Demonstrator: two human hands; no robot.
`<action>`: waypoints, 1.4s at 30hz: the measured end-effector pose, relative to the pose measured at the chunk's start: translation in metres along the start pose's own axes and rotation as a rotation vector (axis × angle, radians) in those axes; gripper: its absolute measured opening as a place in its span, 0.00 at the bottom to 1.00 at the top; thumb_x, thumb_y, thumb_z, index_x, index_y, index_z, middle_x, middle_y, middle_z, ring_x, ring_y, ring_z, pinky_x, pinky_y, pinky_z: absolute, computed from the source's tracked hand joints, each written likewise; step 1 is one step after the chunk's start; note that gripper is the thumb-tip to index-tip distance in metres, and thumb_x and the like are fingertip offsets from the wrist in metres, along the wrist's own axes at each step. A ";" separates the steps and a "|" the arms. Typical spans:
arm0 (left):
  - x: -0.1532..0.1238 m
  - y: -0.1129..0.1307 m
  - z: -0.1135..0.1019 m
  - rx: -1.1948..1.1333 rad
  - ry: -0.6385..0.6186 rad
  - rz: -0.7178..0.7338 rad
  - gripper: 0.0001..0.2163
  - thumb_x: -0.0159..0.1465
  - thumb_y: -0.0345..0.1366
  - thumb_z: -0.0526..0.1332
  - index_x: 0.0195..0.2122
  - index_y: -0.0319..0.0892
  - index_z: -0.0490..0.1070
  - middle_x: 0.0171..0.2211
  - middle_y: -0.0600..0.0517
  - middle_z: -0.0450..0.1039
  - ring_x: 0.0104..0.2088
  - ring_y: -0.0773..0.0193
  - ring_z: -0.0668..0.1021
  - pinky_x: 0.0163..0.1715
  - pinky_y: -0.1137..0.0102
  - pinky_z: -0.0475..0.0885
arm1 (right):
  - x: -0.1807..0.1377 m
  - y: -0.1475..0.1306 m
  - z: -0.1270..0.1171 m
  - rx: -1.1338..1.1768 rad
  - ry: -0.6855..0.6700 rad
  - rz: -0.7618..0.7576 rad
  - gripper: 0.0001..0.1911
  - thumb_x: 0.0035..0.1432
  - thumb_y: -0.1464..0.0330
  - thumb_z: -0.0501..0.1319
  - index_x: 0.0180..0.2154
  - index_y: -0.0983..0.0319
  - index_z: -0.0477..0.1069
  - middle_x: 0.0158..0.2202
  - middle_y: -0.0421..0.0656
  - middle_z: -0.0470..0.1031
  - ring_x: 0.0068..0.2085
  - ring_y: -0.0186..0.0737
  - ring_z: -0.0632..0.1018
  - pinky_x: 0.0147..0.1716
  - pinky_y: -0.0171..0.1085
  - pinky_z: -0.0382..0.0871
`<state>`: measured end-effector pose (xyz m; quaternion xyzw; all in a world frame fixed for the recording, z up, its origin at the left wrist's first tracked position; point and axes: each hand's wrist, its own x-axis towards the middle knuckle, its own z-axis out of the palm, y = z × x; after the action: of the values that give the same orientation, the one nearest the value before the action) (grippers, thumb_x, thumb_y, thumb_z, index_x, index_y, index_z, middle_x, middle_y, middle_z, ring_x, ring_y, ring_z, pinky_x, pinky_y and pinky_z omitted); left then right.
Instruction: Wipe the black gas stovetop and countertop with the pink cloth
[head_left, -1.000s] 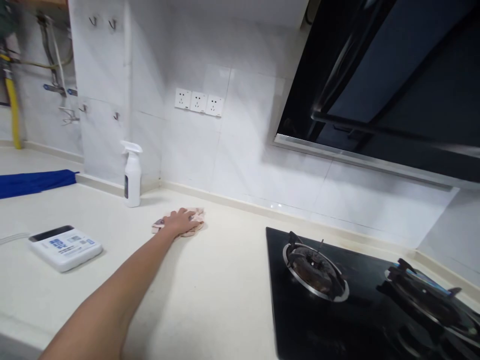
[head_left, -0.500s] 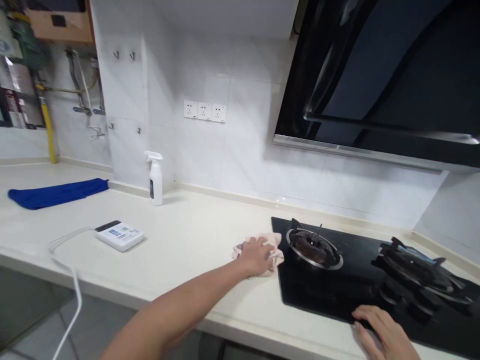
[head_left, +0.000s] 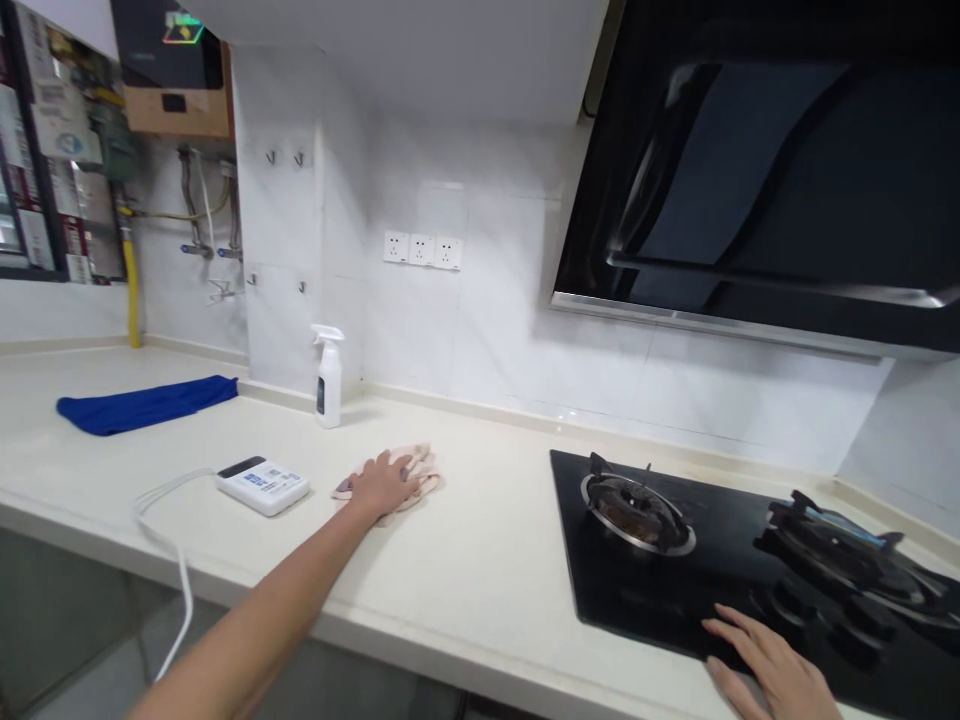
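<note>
Here your left hand (head_left: 382,484) presses flat, fingers spread, on the pink cloth (head_left: 416,470) at mid-frame worktop (head_left: 480,570), while your right hand (head_left: 772,668) rests open on the black hob (head_left: 720,580), lower right.

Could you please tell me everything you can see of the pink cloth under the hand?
The cloth is pale pink, soft and crumpled, bunched rather than spread flat. It lies on the cream counter, between the white device and the black hob, in front of the spray bottle. The left hand lies flat on top, covering its middle; only the edges show around the fingers.
</note>
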<state>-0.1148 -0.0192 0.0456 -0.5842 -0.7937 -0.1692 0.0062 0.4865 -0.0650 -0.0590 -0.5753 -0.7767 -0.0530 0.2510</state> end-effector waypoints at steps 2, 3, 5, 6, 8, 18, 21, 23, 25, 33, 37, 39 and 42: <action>0.007 0.006 0.000 0.006 -0.012 -0.030 0.30 0.65 0.54 0.52 0.66 0.50 0.68 0.68 0.37 0.63 0.64 0.29 0.67 0.57 0.34 0.62 | 0.001 0.003 0.006 -0.002 -0.008 0.006 0.28 0.61 0.44 0.54 0.57 0.44 0.75 0.66 0.43 0.71 0.66 0.60 0.70 0.61 0.61 0.66; 0.007 0.015 0.002 0.007 -0.022 -0.023 0.29 0.66 0.54 0.51 0.65 0.51 0.68 0.68 0.38 0.63 0.64 0.30 0.67 0.58 0.35 0.62 | 0.001 0.004 0.008 -0.005 -0.017 0.013 0.30 0.60 0.43 0.54 0.59 0.44 0.74 0.67 0.42 0.69 0.68 0.59 0.68 0.62 0.62 0.64; -0.001 0.043 0.012 0.004 -0.054 0.034 0.27 0.67 0.53 0.50 0.64 0.53 0.69 0.68 0.42 0.64 0.64 0.34 0.68 0.59 0.38 0.62 | 0.001 0.004 0.013 -0.021 -0.052 0.034 0.33 0.60 0.42 0.52 0.63 0.45 0.70 0.69 0.42 0.66 0.70 0.58 0.65 0.65 0.61 0.59; -0.008 0.061 0.018 -0.002 -0.075 0.083 0.26 0.67 0.53 0.50 0.64 0.55 0.69 0.69 0.44 0.64 0.64 0.36 0.68 0.59 0.39 0.63 | 0.001 0.003 0.015 -0.035 -0.080 0.047 0.35 0.61 0.42 0.51 0.64 0.46 0.69 0.70 0.42 0.65 0.71 0.57 0.63 0.66 0.61 0.57; -0.028 0.101 0.031 -0.025 -0.124 0.208 0.24 0.67 0.51 0.51 0.63 0.59 0.69 0.69 0.49 0.64 0.64 0.40 0.68 0.60 0.42 0.63 | 0.001 -0.002 0.015 -0.071 -0.129 0.082 0.37 0.61 0.42 0.48 0.66 0.48 0.67 0.71 0.42 0.62 0.72 0.55 0.60 0.68 0.60 0.53; -0.169 0.163 0.037 -0.155 -0.208 0.620 0.24 0.67 0.51 0.54 0.64 0.61 0.68 0.70 0.53 0.63 0.65 0.47 0.67 0.62 0.47 0.64 | 0.025 -0.059 0.007 -0.316 -0.175 0.151 0.27 0.65 0.59 0.47 0.61 0.51 0.72 0.59 0.53 0.72 0.57 0.62 0.72 0.56 0.70 0.62; -0.184 0.126 0.025 -0.175 -0.204 0.629 0.23 0.66 0.47 0.57 0.62 0.64 0.70 0.69 0.58 0.65 0.66 0.51 0.68 0.64 0.52 0.63 | 0.027 -0.066 0.013 -0.318 -0.099 0.259 0.28 0.67 0.57 0.45 0.60 0.54 0.71 0.59 0.54 0.71 0.59 0.63 0.71 0.57 0.71 0.60; -0.178 0.094 0.016 -0.169 -0.192 0.537 0.24 0.64 0.45 0.59 0.62 0.64 0.70 0.69 0.58 0.65 0.67 0.52 0.67 0.65 0.53 0.63 | 0.026 -0.067 0.019 -0.283 -0.060 0.296 0.30 0.67 0.54 0.44 0.60 0.58 0.71 0.60 0.55 0.70 0.60 0.63 0.70 0.59 0.71 0.59; -0.162 0.058 0.006 -0.140 -0.157 0.386 0.25 0.64 0.44 0.58 0.63 0.61 0.70 0.70 0.55 0.64 0.68 0.49 0.66 0.65 0.50 0.62 | 0.025 -0.066 0.022 -0.245 -0.040 0.300 0.32 0.67 0.51 0.43 0.60 0.60 0.70 0.61 0.56 0.69 0.61 0.63 0.70 0.60 0.70 0.58; -0.097 -0.048 -0.037 -0.022 0.055 -0.156 0.29 0.65 0.47 0.53 0.67 0.48 0.66 0.67 0.37 0.65 0.64 0.31 0.68 0.59 0.33 0.60 | 0.025 -0.065 0.028 -0.196 0.002 0.290 0.34 0.66 0.47 0.43 0.58 0.62 0.70 0.61 0.57 0.68 0.63 0.65 0.68 0.60 0.73 0.55; -0.099 -0.016 -0.029 -0.036 0.059 -0.144 0.25 0.64 0.45 0.53 0.61 0.47 0.72 0.63 0.37 0.69 0.61 0.32 0.70 0.57 0.37 0.63 | 0.025 -0.066 0.028 -0.182 0.017 0.296 0.36 0.65 0.45 0.42 0.56 0.62 0.71 0.60 0.59 0.69 0.62 0.66 0.68 0.60 0.74 0.55; -0.112 0.021 -0.015 -0.071 0.038 -0.039 0.23 0.64 0.44 0.55 0.59 0.50 0.74 0.63 0.41 0.70 0.60 0.37 0.71 0.57 0.41 0.64 | 0.025 -0.066 0.027 -0.166 0.022 0.309 0.38 0.64 0.44 0.41 0.56 0.63 0.72 0.60 0.59 0.69 0.62 0.67 0.68 0.60 0.74 0.54; -0.145 0.091 0.014 -0.150 -0.005 0.190 0.22 0.63 0.43 0.58 0.58 0.53 0.75 0.62 0.47 0.72 0.60 0.43 0.72 0.59 0.46 0.65 | 0.025 -0.063 0.027 -0.139 0.028 0.305 0.40 0.63 0.42 0.39 0.55 0.62 0.73 0.60 0.59 0.70 0.62 0.68 0.68 0.60 0.74 0.54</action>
<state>0.0183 -0.1259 0.0261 -0.6561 -0.7199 -0.2253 -0.0234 0.4148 -0.0542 -0.0579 -0.7016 -0.6712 -0.0759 0.2268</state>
